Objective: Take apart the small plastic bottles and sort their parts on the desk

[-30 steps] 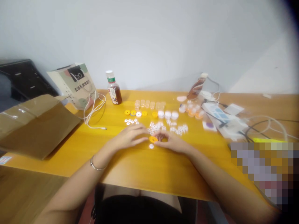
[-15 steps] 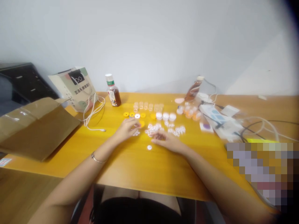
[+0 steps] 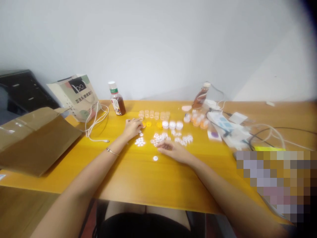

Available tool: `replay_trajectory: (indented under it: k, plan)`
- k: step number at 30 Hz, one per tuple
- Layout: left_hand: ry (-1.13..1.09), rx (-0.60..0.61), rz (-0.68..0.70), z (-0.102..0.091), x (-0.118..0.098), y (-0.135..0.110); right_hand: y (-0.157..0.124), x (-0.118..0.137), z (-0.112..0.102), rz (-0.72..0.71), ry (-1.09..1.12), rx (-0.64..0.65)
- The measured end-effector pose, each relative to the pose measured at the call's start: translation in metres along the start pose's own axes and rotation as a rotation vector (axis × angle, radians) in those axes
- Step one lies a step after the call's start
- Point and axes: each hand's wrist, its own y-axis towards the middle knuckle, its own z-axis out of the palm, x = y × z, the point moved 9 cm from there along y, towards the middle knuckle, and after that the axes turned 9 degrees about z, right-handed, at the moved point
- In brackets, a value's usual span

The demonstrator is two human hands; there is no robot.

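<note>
My left hand reaches forward to the left end of a row of yellow discs. Its fingers are bent and its tips pinch the nearest yellow disc. My right hand lies on the yellow table with its fingers loosely stretched to the left and nothing in them. It rests just behind a single white disc and beside a scatter of small white rings. A little heap of white rings lies below my left hand.
Behind the discs stand a row of clear small cups, white caps and orange-tinted cups. A tea bottle, a paper bag, a white cable and a cardboard box are left; a tilted bottle, a power strip and cables are right.
Both hands held a yellow disc together at the table's middle. My left hand has since carried it forward to the row of discs; my right hand has stayed low by the white disc.
</note>
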Motion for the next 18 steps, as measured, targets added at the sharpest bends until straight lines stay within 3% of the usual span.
replay_trajectory:
  k: [4, 8, 11, 13, 18]
  plan:
    - [0.013, 0.007, -0.005, -0.001, 0.001, -0.002, 0.002, 0.0, -0.028, -0.055, 0.024, -0.236]
    - [0.005, -0.035, 0.018, -0.009, -0.01, -0.005, -0.005, -0.014, -0.095, -0.074, -0.13, -0.684]
    - [-0.067, -0.021, 0.116, -0.013, -0.03, -0.014, -0.012, -0.029, -0.138, -0.094, -0.38, -0.937]
    - [-0.126, 0.041, 0.237, -0.013, -0.051, -0.023, -0.017, -0.045, -0.161, -0.013, -0.534, -1.079]
    - [-0.18, 0.142, 0.451, -0.017, -0.097, -0.054, -0.012, -0.079, -0.181, 0.116, -0.751, -1.105]
